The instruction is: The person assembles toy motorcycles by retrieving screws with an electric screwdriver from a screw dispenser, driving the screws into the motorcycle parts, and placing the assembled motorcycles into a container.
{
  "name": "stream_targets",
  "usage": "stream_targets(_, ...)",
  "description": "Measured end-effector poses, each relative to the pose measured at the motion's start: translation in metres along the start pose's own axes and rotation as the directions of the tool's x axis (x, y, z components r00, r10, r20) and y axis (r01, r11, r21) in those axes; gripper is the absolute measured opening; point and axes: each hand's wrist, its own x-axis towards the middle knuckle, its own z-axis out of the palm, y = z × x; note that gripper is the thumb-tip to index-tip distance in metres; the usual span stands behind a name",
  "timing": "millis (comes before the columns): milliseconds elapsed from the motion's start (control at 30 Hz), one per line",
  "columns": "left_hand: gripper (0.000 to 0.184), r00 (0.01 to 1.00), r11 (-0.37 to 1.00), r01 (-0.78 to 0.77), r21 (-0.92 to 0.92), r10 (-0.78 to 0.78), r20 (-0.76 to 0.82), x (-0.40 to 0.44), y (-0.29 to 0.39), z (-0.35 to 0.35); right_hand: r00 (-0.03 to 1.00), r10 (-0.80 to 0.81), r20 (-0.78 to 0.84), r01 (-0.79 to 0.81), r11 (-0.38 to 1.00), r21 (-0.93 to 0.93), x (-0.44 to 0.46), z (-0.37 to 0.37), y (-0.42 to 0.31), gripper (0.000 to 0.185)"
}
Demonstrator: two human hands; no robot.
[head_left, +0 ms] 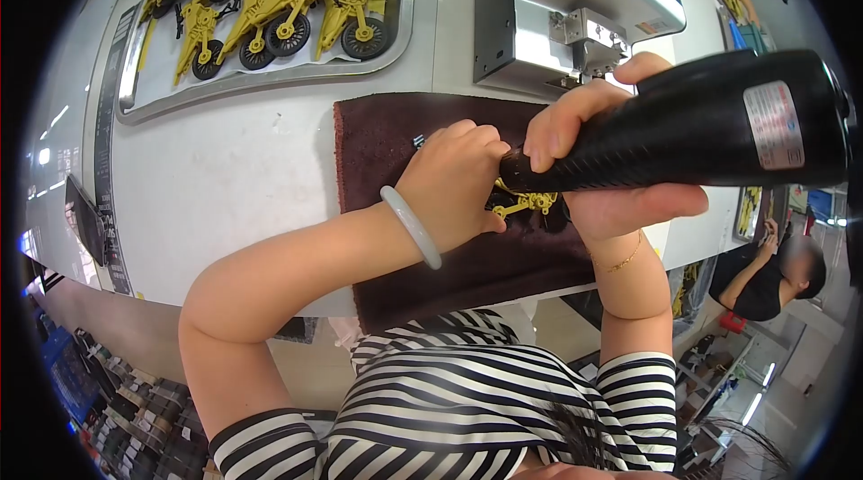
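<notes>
My right hand [593,138] grips a black power screwdriver [665,134], which lies across the view with its thick end to the right and its narrow end to the left. Beneath that narrow end is a yellow model motorcycle [539,202] with black parts, mostly covered by my hands and the tool. My left hand [457,176] is closed over the model's left side, its fingertips close to the screwdriver's nose. The exact contact at the tip is hidden. A brownish-red cloth [431,287] lies under the model. Small bluish screws [419,141] show beside my left knuckles.
A metal tray [270,80] at the upper left carries several yellow model motorcycles [288,8] with black wheels. Behind the cloth stands a grey and white screw-feeder machine [575,4]. Co-workers [764,278] sit along the right side. Boxes fill the lower left.
</notes>
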Motion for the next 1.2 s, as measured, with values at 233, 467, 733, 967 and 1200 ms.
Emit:
stream_targets(233,0.043,0.999,0.999,-0.042,-0.030,0.041,-0.016,-0.001,-0.002,0.001,0.966,-0.258,-0.008,0.256,0.951,0.171,0.005,-0.008,-0.009,0.097)
stream_targets(467,0.049,0.996,0.996,-0.072,0.052,0.075,-0.048,0.000,0.003,0.003,0.827,-0.562,-0.011,0.549,0.805,0.224,0.041,-0.049,-0.042,0.093)
stream_targets(733,0.049,0.989,0.991,-0.113,0.074,0.119,-0.089,-0.001,0.000,0.006,0.922,-0.380,-0.074,0.380,0.925,-0.013,0.073,-0.071,-0.020,0.090)
stream_targets(967,0.053,0.983,0.982,-0.150,0.117,0.161,-0.085,-0.004,0.000,0.007,0.952,-0.301,-0.046,0.296,0.878,0.376,0.037,-0.050,-0.025,0.089)
stream_targets(1200,0.051,0.982,0.978,-0.148,0.148,0.163,-0.093,-0.005,0.001,0.009,0.917,-0.397,-0.040,0.388,0.866,0.316,-0.052,-0.013,-0.026,0.096)
